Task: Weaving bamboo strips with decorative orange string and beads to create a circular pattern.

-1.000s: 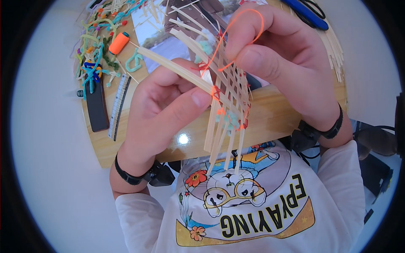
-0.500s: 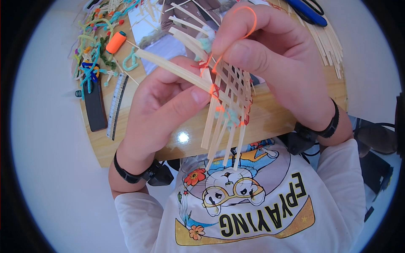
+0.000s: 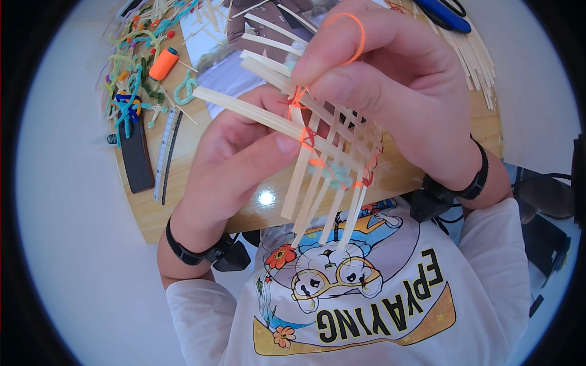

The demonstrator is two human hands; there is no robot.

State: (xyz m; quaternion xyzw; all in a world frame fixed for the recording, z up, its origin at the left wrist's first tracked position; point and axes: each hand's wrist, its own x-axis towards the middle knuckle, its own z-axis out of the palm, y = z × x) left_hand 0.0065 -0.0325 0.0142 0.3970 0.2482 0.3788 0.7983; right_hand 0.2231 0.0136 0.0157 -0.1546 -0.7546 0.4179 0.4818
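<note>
Held up over the table's near edge is a lattice of crossed pale wooden strips (image 3: 326, 146), tied with red and orange thread and pale green fuzzy bits. My left hand (image 3: 235, 158) grips its left corner, thumb pressed on a strip near an orange-red knot. Above it, my right hand (image 3: 378, 79) pinches an orange thread (image 3: 363, 36) between thumb and forefinger; the thread loops up over the forefinger and runs to a knot at the lattice's upper edge. Some left fingers are hidden behind the strips.
On the table's left lie an orange thread spool (image 3: 163, 64), tangled pipe cleaners (image 3: 131, 61), a dark oblong case (image 3: 135, 155) and a clear ruler (image 3: 167, 155). A printed picture (image 3: 210, 70) lies beyond my hands. Blue-handled scissors (image 3: 444, 15) and loose wooden strips (image 3: 476, 67) are at far right.
The lattice has tilted slightly, showing more of its crossed face. My right fingertips have shifted a little left and down, still holding the thread. The left hand keeps its grip.
</note>
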